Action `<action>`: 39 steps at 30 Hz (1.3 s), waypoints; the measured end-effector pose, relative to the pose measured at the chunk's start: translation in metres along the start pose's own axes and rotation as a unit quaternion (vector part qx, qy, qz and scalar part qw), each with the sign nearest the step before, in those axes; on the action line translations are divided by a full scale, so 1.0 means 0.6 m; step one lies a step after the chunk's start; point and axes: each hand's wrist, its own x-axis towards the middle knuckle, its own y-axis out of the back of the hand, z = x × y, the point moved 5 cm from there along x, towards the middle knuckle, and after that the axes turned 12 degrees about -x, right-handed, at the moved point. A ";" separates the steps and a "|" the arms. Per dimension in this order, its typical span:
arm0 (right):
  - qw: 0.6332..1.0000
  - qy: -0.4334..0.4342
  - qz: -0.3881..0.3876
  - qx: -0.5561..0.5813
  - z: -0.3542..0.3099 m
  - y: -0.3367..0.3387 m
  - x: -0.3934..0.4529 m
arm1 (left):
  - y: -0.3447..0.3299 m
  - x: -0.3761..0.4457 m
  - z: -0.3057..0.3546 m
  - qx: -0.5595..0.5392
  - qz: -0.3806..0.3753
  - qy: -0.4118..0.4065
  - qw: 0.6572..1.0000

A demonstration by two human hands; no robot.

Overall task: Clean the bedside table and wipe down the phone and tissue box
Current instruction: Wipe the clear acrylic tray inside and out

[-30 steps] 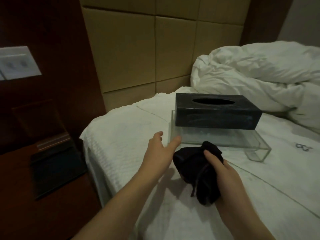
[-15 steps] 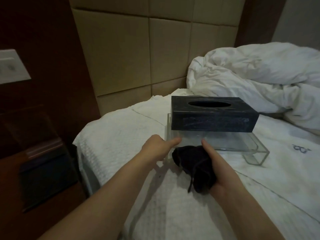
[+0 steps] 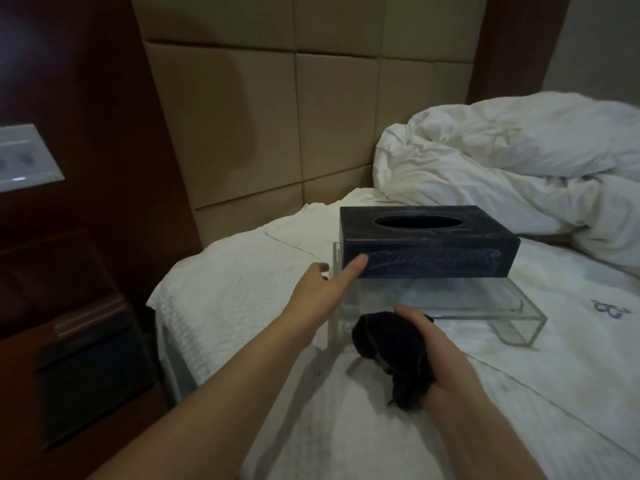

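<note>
A dark tissue box (image 3: 436, 249) with an oval slot sits on a clear acrylic stand (image 3: 485, 303), both resting on the white bed. My left hand (image 3: 322, 285) reaches to the box's near left corner, its thumb straight against the front face; the other fingers are behind the corner and hard to see. My right hand (image 3: 440, 362) grips a bunched black cloth (image 3: 391, 351) just in front of the stand. At the lower left the wooden bedside table (image 3: 20, 410) carries a dark flat object (image 3: 90, 379). No phone is plainly visible.
A crumpled white duvet (image 3: 519, 181) is piled at the right behind the box. A padded beige headboard (image 3: 277, 116) rises behind the bed, and a white switch plate (image 3: 24, 157) is on the dark wood wall at left.
My left hand has moved forward and up from the stand's edge to the tissue box's left corner. The right hand with the cloth stays in front of the stand.
</note>
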 end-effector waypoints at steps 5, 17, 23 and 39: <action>0.999 0.008 -0.032 0.004 -0.002 0.008 -0.007 | -0.025 0.043 0.026 -0.076 -0.069 -0.004 0.995; 0.999 0.035 0.022 0.014 -0.007 0.009 0.008 | 0.005 0.130 0.083 0.058 -0.192 -0.114 0.973; 0.997 0.055 0.046 -0.013 -0.001 0.016 0.000 | 0.009 0.138 0.088 0.081 -0.236 -0.086 0.965; 0.994 0.086 0.042 -0.042 -0.001 -0.002 -0.053 | 0.123 0.093 -0.002 -0.146 0.144 -0.200 0.958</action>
